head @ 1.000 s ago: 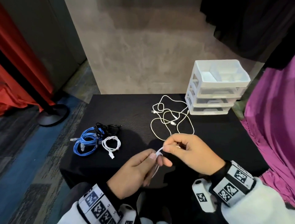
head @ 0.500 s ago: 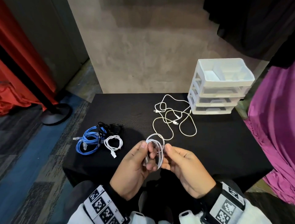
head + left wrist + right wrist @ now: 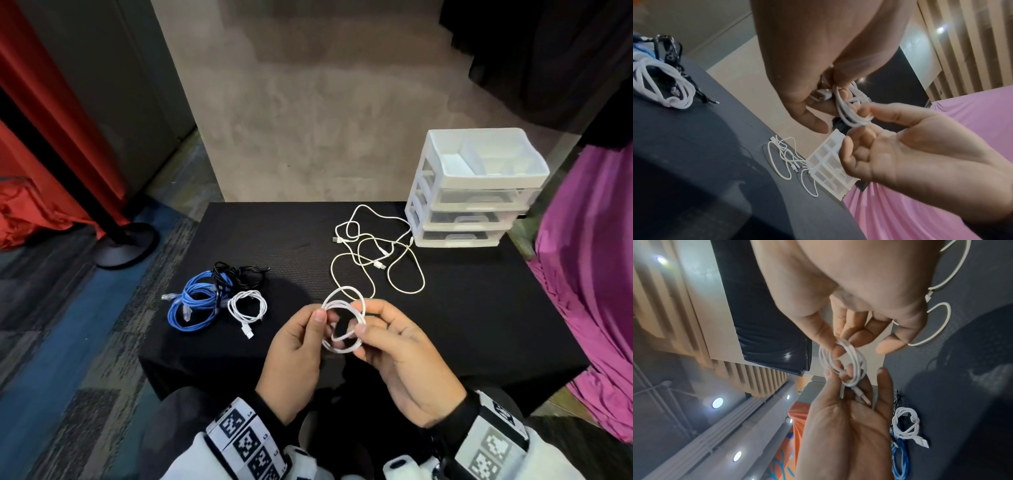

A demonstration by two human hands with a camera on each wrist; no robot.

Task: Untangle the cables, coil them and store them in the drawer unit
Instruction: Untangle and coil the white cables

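Observation:
Both hands hold a small white cable coil (image 3: 343, 348) above the near edge of the black table (image 3: 479, 308). My left hand (image 3: 322, 323) pinches the coil's left side with thumb and fingers, and a plug end lies in its palm (image 3: 863, 396). My right hand (image 3: 362, 318) pinches the right side between thumb and forefinger (image 3: 835, 350). Two loose white cables (image 3: 376, 253) lie tangled in front of the white three-drawer unit (image 3: 472, 192) at the back right. Its drawers are closed.
On the table's left lie a coiled blue cable (image 3: 195, 301), a black cable bundle (image 3: 236, 274) and a small coiled white cable (image 3: 248, 305). Pink fabric (image 3: 589, 274) hangs off the right edge. A stand base (image 3: 123, 243) sits on the floor at left.
The white cable, first a short stretch between my fingers, is now wound into a round coil of several loops. My right hand has turned palm-up and shifted to the coil's right side.

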